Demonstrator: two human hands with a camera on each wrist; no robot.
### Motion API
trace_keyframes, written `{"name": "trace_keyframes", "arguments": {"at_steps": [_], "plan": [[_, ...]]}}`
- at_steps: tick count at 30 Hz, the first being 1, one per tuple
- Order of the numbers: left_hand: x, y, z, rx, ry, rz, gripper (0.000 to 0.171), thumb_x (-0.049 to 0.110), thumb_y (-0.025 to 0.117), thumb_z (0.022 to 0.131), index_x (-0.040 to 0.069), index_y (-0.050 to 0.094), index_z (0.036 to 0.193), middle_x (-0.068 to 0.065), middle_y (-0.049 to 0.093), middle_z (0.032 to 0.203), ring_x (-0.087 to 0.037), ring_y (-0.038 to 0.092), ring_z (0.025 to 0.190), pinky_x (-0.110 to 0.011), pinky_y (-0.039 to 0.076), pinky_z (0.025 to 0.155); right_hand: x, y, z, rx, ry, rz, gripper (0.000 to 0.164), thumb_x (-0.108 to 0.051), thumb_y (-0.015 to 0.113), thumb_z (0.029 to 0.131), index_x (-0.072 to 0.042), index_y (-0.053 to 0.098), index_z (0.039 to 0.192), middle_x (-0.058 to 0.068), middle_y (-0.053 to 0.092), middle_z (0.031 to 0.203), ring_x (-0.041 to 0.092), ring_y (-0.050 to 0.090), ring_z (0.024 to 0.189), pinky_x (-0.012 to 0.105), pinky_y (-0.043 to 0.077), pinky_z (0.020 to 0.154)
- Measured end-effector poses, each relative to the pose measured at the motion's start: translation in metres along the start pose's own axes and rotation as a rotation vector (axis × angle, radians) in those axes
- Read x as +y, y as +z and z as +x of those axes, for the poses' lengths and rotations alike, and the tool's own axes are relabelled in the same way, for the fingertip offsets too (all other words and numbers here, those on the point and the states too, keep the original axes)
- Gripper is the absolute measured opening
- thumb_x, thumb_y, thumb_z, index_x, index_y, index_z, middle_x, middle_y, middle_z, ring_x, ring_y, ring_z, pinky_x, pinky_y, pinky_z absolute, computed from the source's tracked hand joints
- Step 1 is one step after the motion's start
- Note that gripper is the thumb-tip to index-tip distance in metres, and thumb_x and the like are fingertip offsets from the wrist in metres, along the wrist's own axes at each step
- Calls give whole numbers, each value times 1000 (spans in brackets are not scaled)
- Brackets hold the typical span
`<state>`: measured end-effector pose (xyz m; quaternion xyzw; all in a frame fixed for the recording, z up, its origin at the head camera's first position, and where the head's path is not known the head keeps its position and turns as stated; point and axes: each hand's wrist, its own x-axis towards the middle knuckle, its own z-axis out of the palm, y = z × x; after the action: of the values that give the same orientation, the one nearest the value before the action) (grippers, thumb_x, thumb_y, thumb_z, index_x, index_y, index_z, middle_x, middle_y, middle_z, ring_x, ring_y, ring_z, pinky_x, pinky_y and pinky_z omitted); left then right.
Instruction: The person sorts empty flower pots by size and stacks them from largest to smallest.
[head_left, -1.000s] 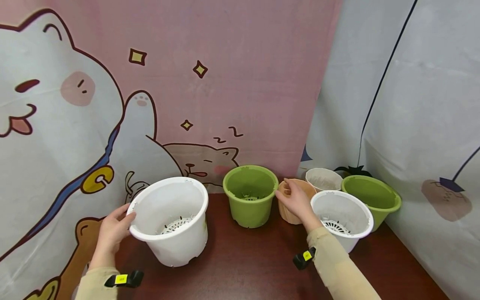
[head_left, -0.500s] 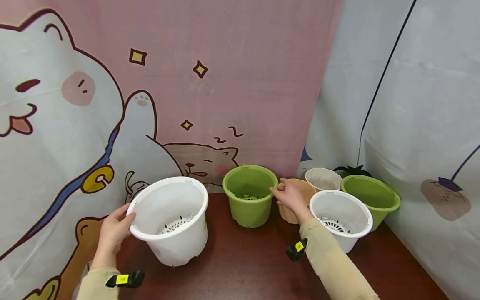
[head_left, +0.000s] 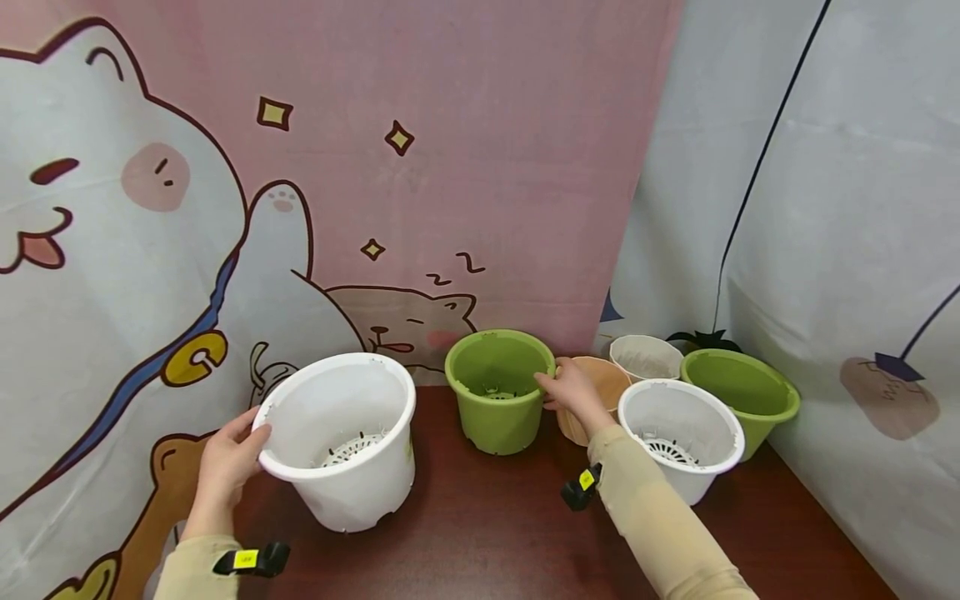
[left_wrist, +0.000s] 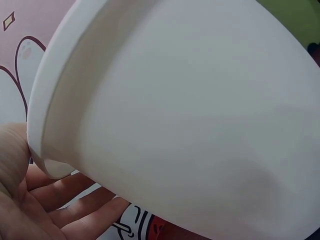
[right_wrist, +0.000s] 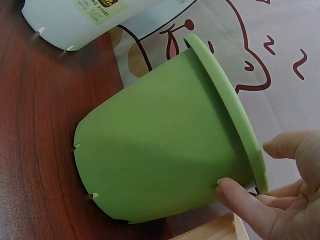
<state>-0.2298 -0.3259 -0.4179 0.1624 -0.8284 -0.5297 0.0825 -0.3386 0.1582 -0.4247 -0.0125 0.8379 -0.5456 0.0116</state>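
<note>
In the head view my left hand (head_left: 225, 467) holds the rim of a large white plastic flower pot (head_left: 345, 498), which stands tilted slightly toward me. Its thumb lies over the rim, and the left wrist view has the other fingers under the pot (left_wrist: 190, 110). My right hand (head_left: 576, 390) is at the right rim of a green flower pot (head_left: 501, 427). In the right wrist view one fingertip meets the outside of the green pot (right_wrist: 160, 145) below its rim, while another digit stands just off the rim's edge with a small gap.
Right of my right hand stands a peach pot (head_left: 611, 383), partly hidden by that hand. A cream pot (head_left: 647, 357), a second white pot (head_left: 699, 485) and another green pot (head_left: 750, 390) cluster at the right of the dark red table (head_left: 480, 533). Printed curtains (head_left: 510, 167) hang behind.
My right hand has moved left from above the peach pot to the green pot's rim. The left hand and the large white pot have stayed put.
</note>
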Motion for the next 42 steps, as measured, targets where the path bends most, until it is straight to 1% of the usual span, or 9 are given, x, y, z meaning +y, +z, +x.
{"name": "trace_keyframes", "arguments": {"at_steps": [4, 7, 13, 16, 23, 30, 33, 39, 42], "plan": [[0, 0, -1, 1, -9, -1, 61, 30, 49, 103, -3, 33, 151, -34, 38, 146, -47, 53, 119, -33, 60, 74, 1, 0, 3, 0, 3, -21, 53, -12, 57, 98, 16, 36, 138, 34, 56, 114, 39, 69, 84, 47, 59, 74], [0, 1, 0, 2, -16, -2, 60, 30, 49, 104, -3, 33, 152, -33, 38, 146, -46, 52, 119, -33, 60, 74, 2, 0, 4, 3, 16, -39, 50, -12, 57, 98, 16, 39, 136, 32, 57, 114, 39, 69, 84, 43, 60, 72], [-1, 2, 1, 8, -16, -12, 60, 29, 49, 104, -3, 33, 152, -33, 37, 147, -46, 52, 119, -32, 60, 73, -3, 0, 4, 11, 63, -63, 46, -9, 56, 94, 17, 42, 129, 30, 55, 112, 39, 71, 78, 29, 60, 59], [-1, 2, 1, 9, -17, -15, 60, 29, 49, 104, -3, 33, 152, -33, 37, 147, -47, 52, 119, -33, 60, 73, -6, -1, 2, 8, 78, -69, 45, -8, 55, 93, 18, 42, 128, 32, 54, 113, 35, 71, 74, 27, 59, 58], [-1, 3, 1, 16, -16, -10, 59, 29, 50, 103, -3, 34, 151, -34, 38, 147, -45, 54, 117, -32, 60, 72, -8, -2, 1, 4, 105, -72, 48, -4, 52, 89, 20, 40, 129, 35, 51, 122, 30, 71, 72, 27, 59, 59], [-1, 3, 0, 20, -19, -14, 60, 30, 50, 103, -2, 34, 152, -33, 37, 148, -45, 53, 118, -32, 60, 73, -5, -2, 2, -2, 120, -52, 48, -1, 50, 87, 19, 41, 130, 34, 50, 123, 33, 70, 78, 34, 61, 67], [-1, 2, -1, 20, -19, -18, 60, 30, 49, 103, -2, 33, 152, -33, 36, 149, -46, 53, 119, -33, 60, 73, -4, -2, 1, -6, 109, -39, 46, 2, 50, 84, 20, 42, 126, 35, 51, 118, 33, 69, 75, 34, 61, 66], [-2, 3, -1, 30, -20, -18, 60, 30, 49, 103, -2, 34, 152, -33, 36, 148, -46, 53, 118, -33, 60, 73, 0, -5, -4, 8, 74, -80, 38, 5, 51, 80, 17, 47, 116, 25, 54, 101, 24, 65, 63, 33, 60, 60], [-2, 3, -1, 35, -21, -21, 60, 30, 49, 103, -1, 34, 152, -33, 37, 148, -46, 53, 118, -33, 60, 73, 3, -6, -7, 9, 44, -50, 39, 7, 50, 80, 17, 47, 118, 24, 56, 96, 23, 64, 62, 33, 60, 58]]}}
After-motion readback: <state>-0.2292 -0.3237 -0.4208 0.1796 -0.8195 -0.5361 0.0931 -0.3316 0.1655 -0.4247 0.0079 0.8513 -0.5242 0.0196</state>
